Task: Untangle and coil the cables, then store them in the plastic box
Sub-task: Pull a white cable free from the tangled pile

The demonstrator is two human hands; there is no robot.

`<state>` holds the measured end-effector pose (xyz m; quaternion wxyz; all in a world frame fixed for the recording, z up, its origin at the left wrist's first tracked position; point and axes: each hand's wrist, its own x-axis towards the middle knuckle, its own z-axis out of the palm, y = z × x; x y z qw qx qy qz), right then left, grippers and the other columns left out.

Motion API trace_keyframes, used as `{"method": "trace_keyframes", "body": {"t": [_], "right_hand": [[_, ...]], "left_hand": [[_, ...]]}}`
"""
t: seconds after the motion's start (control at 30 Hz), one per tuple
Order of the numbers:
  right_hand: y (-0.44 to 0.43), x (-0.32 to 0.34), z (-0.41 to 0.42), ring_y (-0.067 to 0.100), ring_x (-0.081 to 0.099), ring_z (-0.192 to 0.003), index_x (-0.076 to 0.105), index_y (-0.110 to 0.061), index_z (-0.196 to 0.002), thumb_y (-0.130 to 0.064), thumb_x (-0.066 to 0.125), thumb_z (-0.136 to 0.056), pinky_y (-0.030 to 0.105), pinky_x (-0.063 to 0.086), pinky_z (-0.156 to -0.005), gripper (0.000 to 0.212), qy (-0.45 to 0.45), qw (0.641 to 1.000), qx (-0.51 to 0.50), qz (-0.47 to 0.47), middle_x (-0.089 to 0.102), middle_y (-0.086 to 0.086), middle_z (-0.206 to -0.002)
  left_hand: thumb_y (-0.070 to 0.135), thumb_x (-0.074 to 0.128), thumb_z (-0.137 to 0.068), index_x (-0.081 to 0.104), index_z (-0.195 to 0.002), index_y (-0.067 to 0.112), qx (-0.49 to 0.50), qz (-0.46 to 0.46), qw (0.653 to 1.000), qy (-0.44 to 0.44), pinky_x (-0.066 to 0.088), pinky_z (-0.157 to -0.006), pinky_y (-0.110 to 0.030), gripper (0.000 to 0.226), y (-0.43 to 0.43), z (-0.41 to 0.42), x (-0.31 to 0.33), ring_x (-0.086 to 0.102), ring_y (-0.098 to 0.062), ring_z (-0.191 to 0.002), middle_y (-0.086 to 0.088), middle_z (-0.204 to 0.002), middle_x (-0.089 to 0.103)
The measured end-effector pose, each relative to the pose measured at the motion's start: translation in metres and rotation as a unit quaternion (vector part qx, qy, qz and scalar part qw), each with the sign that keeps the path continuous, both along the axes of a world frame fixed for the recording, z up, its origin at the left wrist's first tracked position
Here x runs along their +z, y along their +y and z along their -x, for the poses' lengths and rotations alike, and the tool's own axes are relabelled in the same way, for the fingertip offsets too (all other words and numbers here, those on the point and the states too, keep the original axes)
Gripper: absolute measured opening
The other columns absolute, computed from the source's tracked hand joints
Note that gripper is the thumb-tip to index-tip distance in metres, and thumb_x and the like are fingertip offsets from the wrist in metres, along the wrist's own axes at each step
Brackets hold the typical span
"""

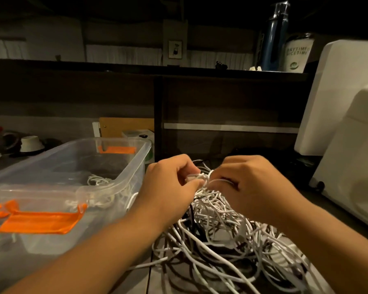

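White cables (221, 230) lie knotted in a heap on the worktop (140, 279), both hands at its top.
The left hand (168, 187) pinches a strand between thumb and fingers; the right hand (253, 183) curls round neighbouring strands. Just left stands the clear plastic box (123, 181), orange-latched, a white coil (98, 180) inside.

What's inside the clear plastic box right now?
Some white cable lies on the floor of the plastic box, toward its right wall. The near end is hidden behind the rim and orange latch.
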<state>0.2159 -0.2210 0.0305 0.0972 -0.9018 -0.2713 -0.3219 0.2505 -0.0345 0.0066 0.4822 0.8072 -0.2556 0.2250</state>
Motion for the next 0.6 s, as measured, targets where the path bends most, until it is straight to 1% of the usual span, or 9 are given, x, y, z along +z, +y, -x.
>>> {"method": "trace_keyframes", "body": {"t": [0.07, 0.17, 0.23, 0.3, 0.4, 0.47, 0.5, 0.53, 0.6], "right_hand": [[-0.003, 0.005, 0.003, 0.001, 0.063, -0.068, 0.080, -0.031, -0.088, -0.025, 0.077, -0.088, 0.027, 0.058, -0.061, 0.007, -0.036, 0.999, 0.003, 0.001, 0.068, -0.016, -0.082], [-0.007, 0.008, 0.005, 0.001, 0.063, -0.066, 0.081, -0.025, -0.086, -0.025, 0.079, -0.084, 0.024, 0.057, -0.059, 0.003, -0.088, 0.996, 0.020, -0.019, 0.069, -0.013, -0.080], [-0.010, 0.009, 0.004, 0.002, 0.065, -0.067, 0.081, -0.024, -0.088, -0.022, 0.079, -0.083, 0.020, 0.056, -0.060, 0.006, -0.087, 0.994, 0.031, -0.063, 0.070, -0.013, -0.081], [-0.012, 0.009, 0.003, 0.003, 0.067, -0.071, 0.080, -0.030, -0.090, -0.025, 0.076, -0.083, 0.018, 0.055, -0.063, 0.010, -0.046, 0.991, 0.045, -0.114, 0.070, -0.017, -0.082], [-0.016, 0.006, -0.003, 0.010, 0.070, -0.073, 0.078, -0.036, -0.089, -0.023, 0.075, -0.083, 0.026, 0.058, -0.065, 0.014, 0.089, 0.975, 0.056, -0.194, 0.073, -0.016, -0.080], [-0.016, 0.004, -0.006, 0.031, 0.067, -0.063, 0.081, -0.031, -0.087, -0.018, 0.075, -0.083, 0.043, 0.055, -0.056, 0.015, 0.179, 0.938, 0.085, -0.286, 0.076, -0.006, -0.078], [-0.016, 0.003, -0.006, 0.041, 0.063, -0.061, 0.082, -0.028, -0.086, -0.020, 0.074, -0.081, 0.046, 0.053, -0.053, 0.013, 0.209, 0.917, 0.097, -0.327, 0.077, 0.001, -0.077], [-0.016, 0.002, -0.006, 0.043, 0.065, -0.064, 0.083, -0.027, -0.086, -0.022, 0.073, -0.079, 0.048, 0.055, -0.057, 0.013, 0.233, 0.900, 0.105, -0.353, 0.077, 0.006, -0.078], [-0.015, 0.001, -0.004, 0.030, 0.069, -0.069, 0.083, -0.025, -0.087, -0.020, 0.072, -0.079, 0.040, 0.057, -0.065, 0.014, 0.281, 0.879, 0.117, -0.367, 0.077, 0.009, -0.080]], "left_hand": [[0.013, 0.080, -0.084, 0.073, -0.086, 0.026, -0.024, -0.048, 0.998, -0.021, 0.050, -0.062, -0.013, 0.016, 0.003, 0.002, 0.004, 0.065, 0.001, -0.074, 0.013, -0.076, 0.069], [-0.009, 0.068, -0.081, 0.077, -0.093, 0.023, -0.074, -0.088, 0.992, -0.045, 0.055, -0.079, -0.013, 0.036, 0.008, 0.005, 0.011, 0.068, 0.005, -0.087, 0.015, -0.087, 0.073], [-0.015, 0.063, -0.079, 0.077, -0.094, 0.022, -0.101, -0.082, 0.991, -0.030, 0.057, -0.084, -0.018, 0.043, 0.009, 0.009, 0.015, 0.070, 0.003, -0.089, 0.012, -0.089, 0.075], [-0.015, 0.066, -0.080, 0.076, -0.090, 0.021, -0.126, -0.058, 0.990, 0.002, 0.060, -0.085, -0.027, 0.039, 0.009, 0.010, 0.015, 0.072, -0.003, -0.088, 0.008, -0.087, 0.076], [-0.006, 0.074, -0.084, 0.075, -0.089, 0.016, -0.173, -0.012, 0.983, 0.055, 0.061, -0.084, -0.038, 0.023, 0.010, 0.009, 0.015, 0.074, -0.014, -0.086, 0.000, -0.086, 0.076], [-0.006, 0.074, -0.083, 0.074, -0.090, 0.012, -0.202, 0.029, 0.976, 0.077, 0.062, -0.081, -0.034, 0.018, 0.010, 0.009, 0.016, 0.075, -0.019, -0.085, -0.005, -0.086, 0.076], [-0.006, 0.074, -0.083, 0.073, -0.090, 0.010, -0.214, 0.049, 0.972, 0.087, 0.061, -0.078, -0.031, 0.017, 0.010, 0.009, 0.016, 0.075, -0.020, -0.084, -0.007, -0.087, 0.076], [-0.006, 0.073, -0.083, 0.073, -0.090, 0.009, -0.223, 0.071, 0.967, 0.098, 0.060, -0.075, -0.028, 0.016, 0.010, 0.010, 0.015, 0.075, -0.022, -0.084, -0.009, -0.087, 0.076], [-0.004, 0.072, -0.082, 0.071, -0.090, 0.006, -0.239, 0.118, 0.955, 0.130, 0.059, -0.071, -0.025, 0.013, 0.008, 0.010, 0.014, 0.074, -0.023, -0.081, -0.011, -0.086, 0.076]]}}
